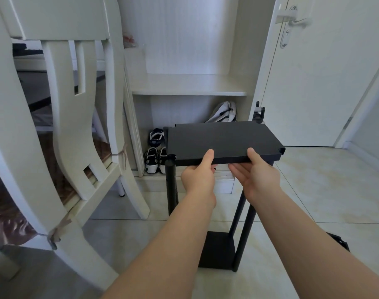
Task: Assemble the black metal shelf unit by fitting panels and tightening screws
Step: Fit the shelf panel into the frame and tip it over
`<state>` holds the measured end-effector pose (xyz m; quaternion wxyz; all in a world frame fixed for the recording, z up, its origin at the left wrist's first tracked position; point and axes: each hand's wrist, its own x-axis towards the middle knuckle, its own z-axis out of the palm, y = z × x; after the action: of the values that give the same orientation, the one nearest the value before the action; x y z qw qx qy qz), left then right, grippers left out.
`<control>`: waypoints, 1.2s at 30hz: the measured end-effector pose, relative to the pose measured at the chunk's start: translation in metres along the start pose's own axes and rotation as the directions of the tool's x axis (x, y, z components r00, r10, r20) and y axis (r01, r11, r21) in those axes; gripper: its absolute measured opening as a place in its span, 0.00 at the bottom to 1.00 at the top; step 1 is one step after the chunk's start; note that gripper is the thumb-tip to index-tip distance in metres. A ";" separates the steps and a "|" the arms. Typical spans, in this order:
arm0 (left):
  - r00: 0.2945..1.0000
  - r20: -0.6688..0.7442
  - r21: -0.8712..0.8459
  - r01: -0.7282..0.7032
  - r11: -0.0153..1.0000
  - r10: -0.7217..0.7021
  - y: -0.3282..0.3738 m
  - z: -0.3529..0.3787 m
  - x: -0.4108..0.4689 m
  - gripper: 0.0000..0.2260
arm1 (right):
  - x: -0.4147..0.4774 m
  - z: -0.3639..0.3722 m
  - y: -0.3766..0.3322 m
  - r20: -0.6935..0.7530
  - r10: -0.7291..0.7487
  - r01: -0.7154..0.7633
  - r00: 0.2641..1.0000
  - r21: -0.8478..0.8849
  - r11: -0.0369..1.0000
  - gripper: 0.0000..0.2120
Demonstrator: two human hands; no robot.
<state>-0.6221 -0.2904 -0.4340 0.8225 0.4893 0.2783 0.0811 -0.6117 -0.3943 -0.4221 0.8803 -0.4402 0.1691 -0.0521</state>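
Black shelf panel (223,141) is pinched along its near edge by both hands: each thumb lies flat on the top face while the other fingers reach under the rim. The left thumb (208,157) points away from the person, and the fingers below it are curled under the edge, mostly hidden. The right thumb (253,156) lies the same way, and the right fingers (235,168) are held together and stretch leftward under the panel. The left hand (198,178) and the right hand (257,176) sit just beside each other near the middle of that edge, both forearms reaching forward. The panel is held level at the top of the upright black posts; its near left corner is at the top of the left post (171,186), and the right posts (245,229) run down below the right hand. A lower black panel (216,251) sits between the posts near the tiled floor (313,190). Another black metal piece (339,242) lies on the floor to the right. A white chair (72,126) stands to the left, sneakers (154,160) sit in the open cabinet (188,87) behind, and a white door (313,83) is at the right.
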 end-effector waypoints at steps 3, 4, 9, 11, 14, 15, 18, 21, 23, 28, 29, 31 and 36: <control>1.000 0.002 0.003 0.017 1.000 -0.017 -0.002 -0.002 0.000 0.13 | 0.001 -0.004 0.001 0.009 0.003 -0.002 1.000 -0.028 1.000 0.08; 1.000 -0.002 0.005 0.025 1.000 -0.025 -0.002 -0.003 0.000 0.13 | 0.001 -0.005 0.002 0.001 0.007 -0.007 1.000 -0.040 0.999 0.09; 0.998 -0.029 0.022 0.047 0.999 -0.046 -0.004 -0.005 0.001 0.14 | 0.003 -0.009 0.006 -0.021 0.063 -0.065 0.998 -0.058 0.996 0.08; 0.998 -0.027 0.019 0.053 0.998 -0.053 -0.005 -0.006 0.002 0.14 | 0.004 -0.010 0.006 -0.010 0.077 -0.077 0.997 -0.063 0.995 0.08; 0.998 -0.026 0.008 0.063 0.998 -0.063 -0.005 -0.008 0.005 0.14 | 0.005 -0.009 0.007 -0.001 0.086 -0.086 0.996 -0.076 0.993 0.08; 0.997 -0.028 0.003 0.065 0.998 -0.065 -0.005 -0.008 0.006 0.14 | 0.005 -0.008 0.007 0.002 0.089 -0.089 0.996 -0.079 0.993 0.09; 0.996 -0.042 -0.013 0.078 0.997 -0.079 -0.003 -0.010 0.007 0.14 | 0.008 -0.007 0.008 0.019 0.096 -0.094 0.995 -0.092 0.991 0.09; 0.994 -0.054 -0.050 0.092 0.994 -0.095 -0.001 -0.012 0.007 0.12 | 0.012 -0.006 0.009 0.050 0.103 -0.096 0.993 -0.133 0.986 0.10; 0.992 -0.058 -0.064 0.106 0.992 -0.110 0.000 -0.013 0.007 0.11 | 0.014 -0.008 0.008 0.072 0.115 -0.100 0.991 -0.186 0.977 0.11; 0.988 -0.060 -0.074 0.138 0.988 -0.143 0.005 -0.015 0.007 0.12 | 0.021 -0.029 0.001 -0.052 0.006 -0.020 0.999 -0.289 0.957 0.16; 0.988 -0.056 -0.081 0.141 0.987 -0.146 0.006 -0.015 0.007 0.12 | 0.024 -0.036 0.000 -0.116 -0.070 0.028 0.991 -0.326 0.945 0.16; 0.988 -0.053 -0.101 0.140 0.985 -0.146 0.007 -0.016 0.008 0.14 | 0.028 -0.050 0.001 -0.193 -0.230 0.119 0.954 -0.462 0.879 0.11; 0.988 -0.062 -0.085 0.138 0.987 -0.144 0.006 -0.016 0.010 0.15 | 0.046 -0.069 0.010 -0.123 -0.308 0.133 0.943 -0.712 0.689 0.12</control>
<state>-0.6216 -0.2708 -0.4384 0.8354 0.4317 0.3365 0.0504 -0.5929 -0.4512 -0.4800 0.6112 -0.7459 0.2235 -0.1421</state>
